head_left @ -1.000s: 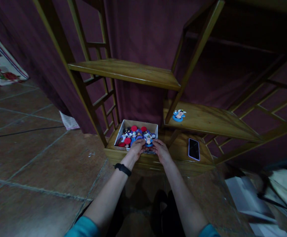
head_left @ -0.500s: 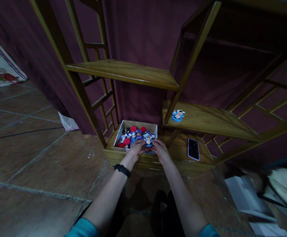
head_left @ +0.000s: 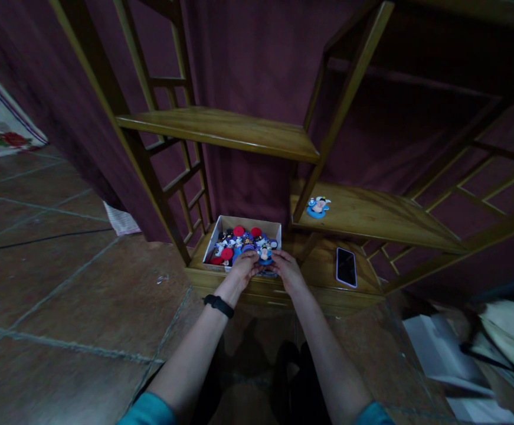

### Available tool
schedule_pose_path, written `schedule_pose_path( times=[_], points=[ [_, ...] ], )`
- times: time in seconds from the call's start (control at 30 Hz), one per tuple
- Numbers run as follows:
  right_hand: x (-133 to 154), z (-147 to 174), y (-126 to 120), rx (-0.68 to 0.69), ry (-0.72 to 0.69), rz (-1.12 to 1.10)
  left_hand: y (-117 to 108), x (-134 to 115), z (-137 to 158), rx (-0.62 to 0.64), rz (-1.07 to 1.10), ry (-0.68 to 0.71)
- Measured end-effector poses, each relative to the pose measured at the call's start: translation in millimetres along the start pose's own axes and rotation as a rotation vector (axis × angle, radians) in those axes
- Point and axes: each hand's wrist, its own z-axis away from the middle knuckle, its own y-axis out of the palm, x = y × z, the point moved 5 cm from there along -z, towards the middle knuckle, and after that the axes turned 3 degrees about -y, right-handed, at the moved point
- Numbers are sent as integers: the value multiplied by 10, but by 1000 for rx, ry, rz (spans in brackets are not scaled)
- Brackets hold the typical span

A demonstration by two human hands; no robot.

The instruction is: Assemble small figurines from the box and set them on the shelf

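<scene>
Between my two hands, over the near edge of an open cardboard box (head_left: pixel 215 241), is a small blue and white figurine (head_left: pixel 264 254) on a blue base. My left hand (head_left: pixel 246 265), with a black band on its wrist, pinches its left side. The fingers of my right hand (head_left: pixel 284 264) close on its right side. Inside the box lie several similar figurines (head_left: pixel 239 241) with red, blue and purple parts. Another blue and white figurine (head_left: pixel 318 207) stands on the shelf board to the right.
A wooden shelf unit (head_left: pixel 221 130) with lattice sides stands before a dark red curtain (head_left: pixel 248 65). To the right, a phone (head_left: pixel 346 267) lies on the low board. White boxes or papers (head_left: pixel 442 348) and a pale bag (head_left: pixel 513 330) rest on the tiled floor.
The view has shifted very slightly. Both hands stay in nearly the same place, with the figurine still held between them.
</scene>
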Motion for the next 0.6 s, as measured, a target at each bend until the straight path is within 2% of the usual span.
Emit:
schedule_pose_path(
  times=[0.6],
  points=[
    [-16, 13, 14, 4, 25, 30, -33, 1, -14, 14, -59, 18]
  ],
)
